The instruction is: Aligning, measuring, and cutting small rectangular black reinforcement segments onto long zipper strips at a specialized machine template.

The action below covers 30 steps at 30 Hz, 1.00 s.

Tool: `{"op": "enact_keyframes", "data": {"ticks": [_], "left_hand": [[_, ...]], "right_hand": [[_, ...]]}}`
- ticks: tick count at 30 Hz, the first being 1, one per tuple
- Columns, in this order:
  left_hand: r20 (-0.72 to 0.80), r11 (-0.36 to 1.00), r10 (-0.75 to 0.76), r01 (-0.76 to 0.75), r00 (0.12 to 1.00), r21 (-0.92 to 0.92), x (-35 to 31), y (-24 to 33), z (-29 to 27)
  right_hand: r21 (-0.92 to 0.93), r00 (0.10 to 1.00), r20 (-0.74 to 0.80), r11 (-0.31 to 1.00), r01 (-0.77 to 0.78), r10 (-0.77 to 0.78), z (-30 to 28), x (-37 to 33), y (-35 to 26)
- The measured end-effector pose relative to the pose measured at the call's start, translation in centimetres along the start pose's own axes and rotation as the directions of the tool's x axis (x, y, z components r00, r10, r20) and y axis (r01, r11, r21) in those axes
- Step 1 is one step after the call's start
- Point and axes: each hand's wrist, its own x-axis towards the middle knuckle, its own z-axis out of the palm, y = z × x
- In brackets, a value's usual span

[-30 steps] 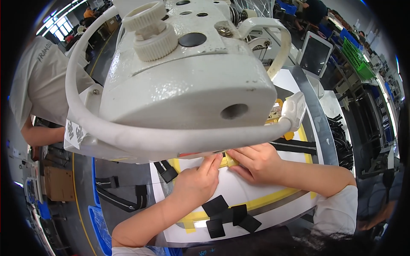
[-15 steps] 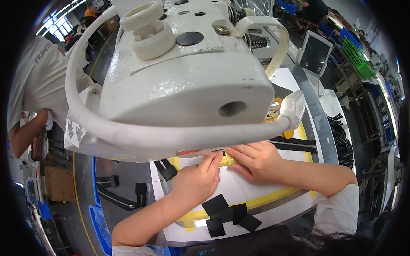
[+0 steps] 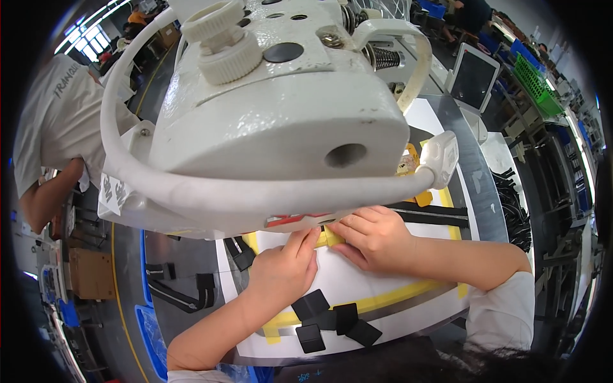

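Observation:
Both hands are close together under the front of a big white sewing machine head (image 3: 274,140), which hides the needle area. My left hand (image 3: 284,268) has its fingers pressed together at a small yellow piece (image 3: 327,239). From the other side my right hand (image 3: 373,239), fingers bent, grips the same piece with its fingertips and thumb. The piece's far end is hidden by the machine. Beneath the hands lies a white board (image 3: 396,255) edged with yellow tape (image 3: 408,290). Several black square patches (image 3: 311,305) lie overlapping on its near side.
Black zipper-like strips lie at the board's right (image 3: 440,215), its left edge (image 3: 239,253) and on the grey table (image 3: 182,297). A curved white tube (image 3: 268,196) crosses low over my hands. Blue bins (image 3: 150,338) stand lower left. A co-worker (image 3: 60,127) is at left.
The white board has slid a little to the left beneath the machine, carrying the black patches and strips on it. Both my hands have shifted left along with the yellow piece.

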Motion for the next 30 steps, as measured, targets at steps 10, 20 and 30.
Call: {"op": "enact_keyframes", "data": {"ticks": [10, 20, 30], "left_hand": [[-0.029, 0.997, -0.031, 0.033, 0.999, 0.076, -0.1, -0.6, 0.6], [-0.067, 0.997, -0.052, 0.048, 0.996, -0.053, -0.6, -0.8, 0.7], [-0.074, 0.997, -0.040, 0.035, 0.996, -0.067, -0.5, -0.8, 1.0]], "right_hand": [[-0.008, 0.998, 0.038, 0.999, -0.052, 0.053, 0.2, 1.9, 1.2], [-0.073, 0.999, 0.011, 0.997, -0.037, 0.038, -0.1, 1.4, 1.6], [-0.013, 0.985, -0.052, 0.986, -0.166, 0.165, -0.2, 1.1, 2.0]]}}
